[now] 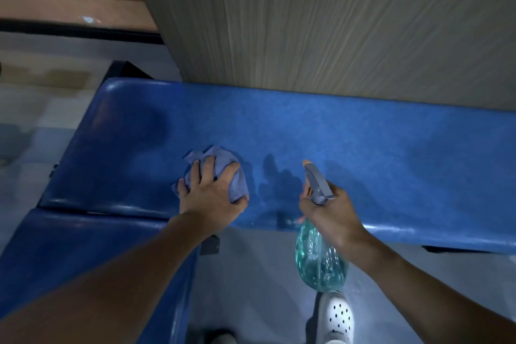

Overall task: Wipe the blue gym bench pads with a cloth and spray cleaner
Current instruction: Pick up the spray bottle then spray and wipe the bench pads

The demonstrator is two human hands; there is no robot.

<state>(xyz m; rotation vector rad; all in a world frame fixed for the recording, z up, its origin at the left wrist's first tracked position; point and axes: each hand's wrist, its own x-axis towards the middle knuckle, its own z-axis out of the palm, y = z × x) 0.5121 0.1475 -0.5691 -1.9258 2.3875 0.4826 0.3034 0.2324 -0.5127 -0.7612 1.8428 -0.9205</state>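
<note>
Blue pad [307, 126] | left fingers [196, 174] clutch cloth [220, 156] on it; right fingers [305, 204] grip spray bottle [321, 260]

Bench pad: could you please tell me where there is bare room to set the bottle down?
Bare right of the spray bottle, along the wood-grain panel, and left of the cloth toward the rounded end of the bench pad. Crowded front middle: left hand grips the cloth, right hand the bottle.

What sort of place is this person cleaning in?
Most likely a gym: a long blue padded bench, a second blue pad next to it, and a pale hard floor. The cloth and spray bottle suggest routine equipment wipe-downs.
</note>
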